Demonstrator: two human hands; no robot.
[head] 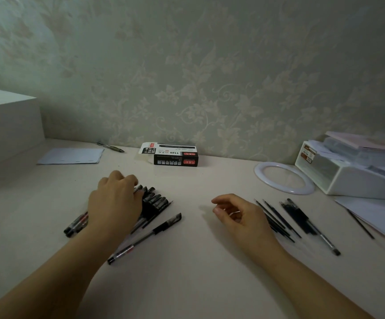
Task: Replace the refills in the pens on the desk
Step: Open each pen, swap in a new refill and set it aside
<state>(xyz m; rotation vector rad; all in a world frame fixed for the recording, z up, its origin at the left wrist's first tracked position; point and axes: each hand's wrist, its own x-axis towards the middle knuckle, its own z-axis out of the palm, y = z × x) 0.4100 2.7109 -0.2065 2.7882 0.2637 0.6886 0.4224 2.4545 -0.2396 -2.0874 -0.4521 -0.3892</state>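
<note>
Pens (151, 200), capped and black, lie in a tight row on the pale desk (198, 284), and the left hand (115, 203) rests on top of them with its fingers curled over the far ends, probably picking one out; whether it actually grips a pen I cannot tell. One capped pen (144, 238) lies apart, just in front of the row. The right hand (237, 214) hovers loosely curled and holds nothing, near the loose refills (276, 218) fanned out on its right, likely sorted there for reach. A pen box (172, 154) sits by the floral-papered wall (209, 65), a white ring (283, 177) and white organiser (347, 171) to the right.
</note>
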